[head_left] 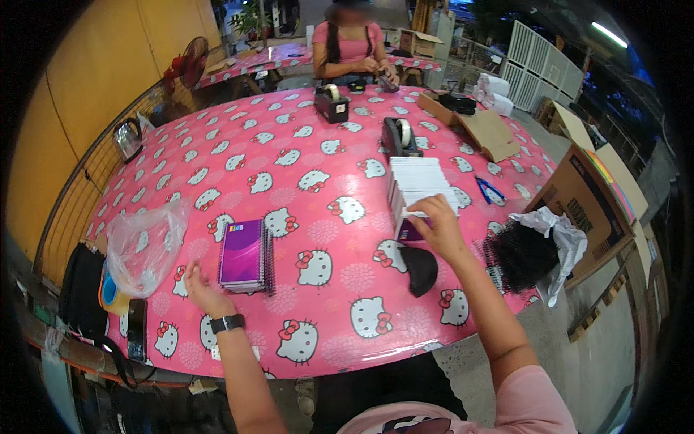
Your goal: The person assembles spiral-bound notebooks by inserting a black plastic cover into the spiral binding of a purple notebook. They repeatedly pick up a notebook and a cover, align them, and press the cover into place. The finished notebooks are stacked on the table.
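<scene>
A table (238, 137) covered in a pink cartoon-cat cloth fills the middle of the frame. On it, lower left, lies a stack of purple spiral notebooks (244, 257), with a crumpled clear plastic bag (143, 246) further left at the edge. At centre right sits a pile of white sheets (421, 182), and a black cap-like thing (419, 270) below it. Two tape dispensers (332, 103) (400, 137) stand toward the top. Blue scissors (490, 190) and flat brown cardboard (488, 132) lie at upper right, black spiral coils (520, 253) at the right edge.
</scene>
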{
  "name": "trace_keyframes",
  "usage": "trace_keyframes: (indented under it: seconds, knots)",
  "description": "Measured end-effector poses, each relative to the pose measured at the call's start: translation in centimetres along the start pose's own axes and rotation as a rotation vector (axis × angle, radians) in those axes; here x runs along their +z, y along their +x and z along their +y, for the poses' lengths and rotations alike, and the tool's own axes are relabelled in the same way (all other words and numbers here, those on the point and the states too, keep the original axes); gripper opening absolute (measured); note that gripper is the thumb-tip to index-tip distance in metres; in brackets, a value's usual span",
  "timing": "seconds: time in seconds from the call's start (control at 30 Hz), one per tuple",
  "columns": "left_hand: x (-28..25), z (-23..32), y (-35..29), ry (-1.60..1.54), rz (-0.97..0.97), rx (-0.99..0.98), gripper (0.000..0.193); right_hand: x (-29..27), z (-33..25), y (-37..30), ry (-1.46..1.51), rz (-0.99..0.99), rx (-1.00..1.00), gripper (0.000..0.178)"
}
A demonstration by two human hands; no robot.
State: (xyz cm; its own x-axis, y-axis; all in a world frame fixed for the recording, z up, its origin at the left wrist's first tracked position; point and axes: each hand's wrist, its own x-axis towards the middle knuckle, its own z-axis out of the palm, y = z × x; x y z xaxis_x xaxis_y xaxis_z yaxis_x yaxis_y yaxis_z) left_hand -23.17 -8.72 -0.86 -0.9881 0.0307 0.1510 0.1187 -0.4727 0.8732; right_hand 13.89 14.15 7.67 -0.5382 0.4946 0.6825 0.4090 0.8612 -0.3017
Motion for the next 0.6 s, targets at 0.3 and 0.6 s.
trace_keyframes:
  seconds: [0.3, 0.6]
  knots:
    - [7.3, 8.6, -9.9, -0.063, -0.421, 0.599, 0.022, -0.1, 6.1, -2.2, -0.289, -0.022, -0.056, 0.021]
    - [10.3, 5.9, -19.0, 0.506, -1.161, 0.051, 0.034, -2.5, -5.7, -4.8, 0.237, -0.133, 0.046, 0.024]
